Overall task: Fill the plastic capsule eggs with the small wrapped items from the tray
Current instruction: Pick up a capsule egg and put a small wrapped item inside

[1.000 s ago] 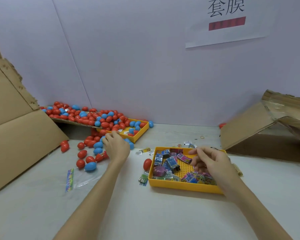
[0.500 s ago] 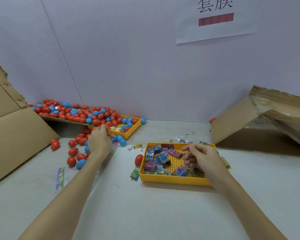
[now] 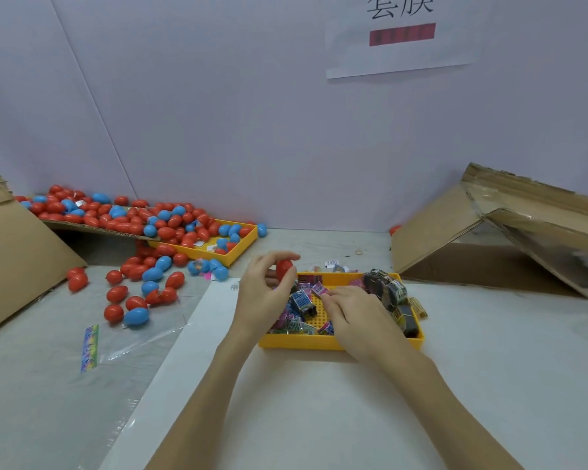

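A pale lilac wall (image 3: 252, 113) bearing a paper sign (image 3: 401, 35) backs the white table (image 3: 319, 401).

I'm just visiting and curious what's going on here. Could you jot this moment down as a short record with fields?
Left hand: holds a red egg above the tray's far left corner
Right hand: fingers reach down among the wrapped items
Tray: yellow, in front of the person
Egg supply: red and blue eggs heaped at far left
Boxes: cardboard box at right
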Demonstrator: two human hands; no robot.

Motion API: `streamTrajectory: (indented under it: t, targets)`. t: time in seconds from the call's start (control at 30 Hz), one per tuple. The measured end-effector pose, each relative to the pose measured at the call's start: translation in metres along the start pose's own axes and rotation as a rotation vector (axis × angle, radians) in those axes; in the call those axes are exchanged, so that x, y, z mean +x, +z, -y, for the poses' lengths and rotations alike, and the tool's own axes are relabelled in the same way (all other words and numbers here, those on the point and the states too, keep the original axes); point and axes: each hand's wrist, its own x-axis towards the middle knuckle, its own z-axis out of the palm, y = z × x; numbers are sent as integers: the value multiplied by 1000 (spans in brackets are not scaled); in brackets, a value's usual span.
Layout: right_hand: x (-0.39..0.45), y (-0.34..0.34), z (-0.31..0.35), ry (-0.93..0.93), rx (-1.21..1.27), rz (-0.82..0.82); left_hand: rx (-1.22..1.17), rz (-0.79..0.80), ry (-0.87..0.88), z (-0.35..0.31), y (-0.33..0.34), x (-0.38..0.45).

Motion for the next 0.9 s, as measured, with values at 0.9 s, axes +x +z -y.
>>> streamTrajectory:
  t: [0.9]
  targets:
    - [-11,-21,3,-275,303,-308,536,226,500,3,-2,-5]
